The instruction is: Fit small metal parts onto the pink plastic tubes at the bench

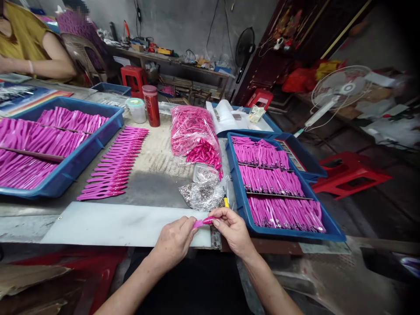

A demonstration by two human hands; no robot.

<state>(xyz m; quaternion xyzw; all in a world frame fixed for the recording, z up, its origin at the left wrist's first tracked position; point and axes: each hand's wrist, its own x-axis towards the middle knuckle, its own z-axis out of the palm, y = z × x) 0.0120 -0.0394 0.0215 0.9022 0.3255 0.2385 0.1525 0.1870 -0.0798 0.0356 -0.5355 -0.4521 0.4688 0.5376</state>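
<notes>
Near the table's front edge, my left hand (175, 238) is closed around a flat pink plastic handle (197, 224); most of it is hidden by the fingers. My right hand (234, 232) pinches a glossy, darker pink pointed piece (208, 220), whose end meets the handle. Whether the two are fixed together I cannot tell. Left of my hands, a long row of similar pink handles with dark pink ends (111, 170) lies on the table. Beyond them sits a clear bag of dark pink pointed pieces (193, 127). Closer in is a plastic bag of tiny metal parts (205, 192).
Blue trays full of pink handles stand at left (65, 177) and right (244, 210). A white board (108, 223) lies along the front edge. A yellow-handled tool (226, 201), a red tumbler (152, 107) and a lidded tub (136, 111) are about. A person (29, 43) sits at far left.
</notes>
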